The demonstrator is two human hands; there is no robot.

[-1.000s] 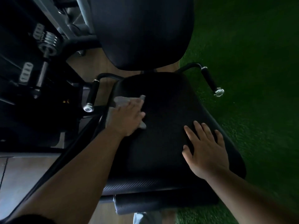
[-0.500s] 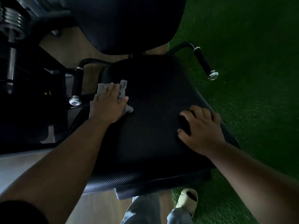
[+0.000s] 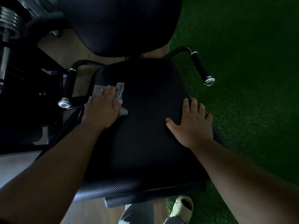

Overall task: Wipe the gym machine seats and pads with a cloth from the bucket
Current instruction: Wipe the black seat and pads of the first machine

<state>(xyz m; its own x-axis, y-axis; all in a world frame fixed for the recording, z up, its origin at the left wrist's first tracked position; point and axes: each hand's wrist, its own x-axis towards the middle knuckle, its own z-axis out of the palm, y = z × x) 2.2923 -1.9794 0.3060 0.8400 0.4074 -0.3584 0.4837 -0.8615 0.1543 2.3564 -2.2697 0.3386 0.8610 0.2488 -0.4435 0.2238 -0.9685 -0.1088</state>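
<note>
1. The left hand (image 3: 102,109) lies flat on a grey cloth (image 3: 111,92), fingers spread and pressing it onto the far-left corner of the black seat (image 3: 145,126). It pins the cloth with the palm; the fingers don't curl round it.
2. The right hand (image 3: 192,125) is spread wide on the seat's right edge. It holds nothing and looks like a brace.
3. The back pad (image 3: 121,25) sits just behind the seat, and I can't tell whether it has been wiped. The bucket isn't in view.
4. My read is that the seat wipe is mid-stroke, with most of the surface still to cover.
5. Risk: the cloth is bunched and partly hangs over the left edge. A stroke toward that edge could drag it off onto the floor, or snag it on the left handle (image 3: 68,88) just beside it.
6. Risk: only flat pressure holds the cloth, so a fast pass could leave it behind or fold it up, and patches would get skipped.
7. Risk: the right hand covers part of the seat, and that patch gets missed unless the hand shifts.
8. Risk: the light is dim, so streaks or wet spots on black vinyl are hard to spot.
9. No readable writing, brand or label anywhere. The weight stack (image 3: 8,26) at top left shows no legible markings.
</note>
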